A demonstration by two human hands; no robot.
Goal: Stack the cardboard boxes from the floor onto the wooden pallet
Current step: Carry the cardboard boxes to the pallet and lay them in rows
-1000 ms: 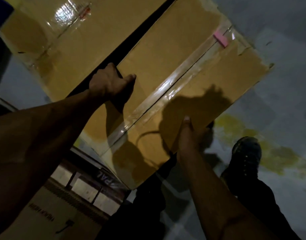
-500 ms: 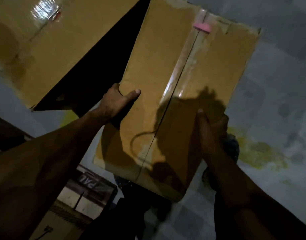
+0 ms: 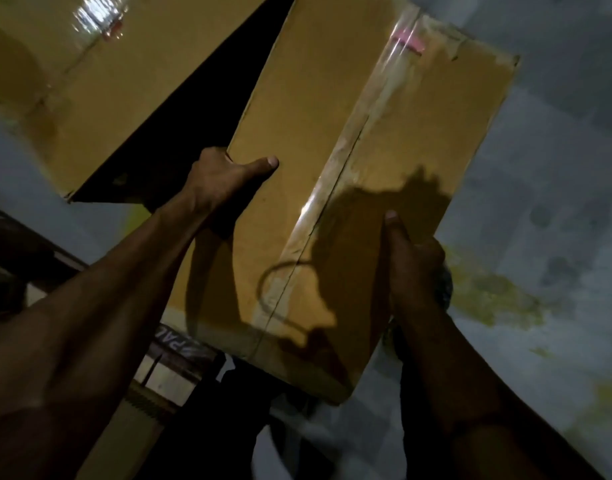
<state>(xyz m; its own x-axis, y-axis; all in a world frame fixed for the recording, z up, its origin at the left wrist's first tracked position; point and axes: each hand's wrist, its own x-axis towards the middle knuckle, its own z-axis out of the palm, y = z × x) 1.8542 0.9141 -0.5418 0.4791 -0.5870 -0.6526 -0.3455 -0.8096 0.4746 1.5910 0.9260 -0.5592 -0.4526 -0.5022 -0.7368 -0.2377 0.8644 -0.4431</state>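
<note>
Currently we grip the taped box [image 3: 318, 140] at both edges. Left hand [image 3: 225, 174] and right hand [image 3: 412, 258] clasp it, thumbs on top. Another box [image 3: 100, 91] lies beyond.

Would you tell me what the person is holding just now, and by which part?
A taped cardboard box, held by its two long side edges: left hand on one, right hand on the other.

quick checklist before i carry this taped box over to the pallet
1. Left hand grips the box's left edge, thumb on top: ok.
2. Right hand grips the right edge: ok.
3. Taped cardboard box clear of the second box: ok, a dark gap shows between them.
4. Top seam tape intact: ok.
5. Free spot on the pallet: cannot tell, mostly hidden.
6. Floor underfoot dry: cannot tell, yellowish stains.
</note>
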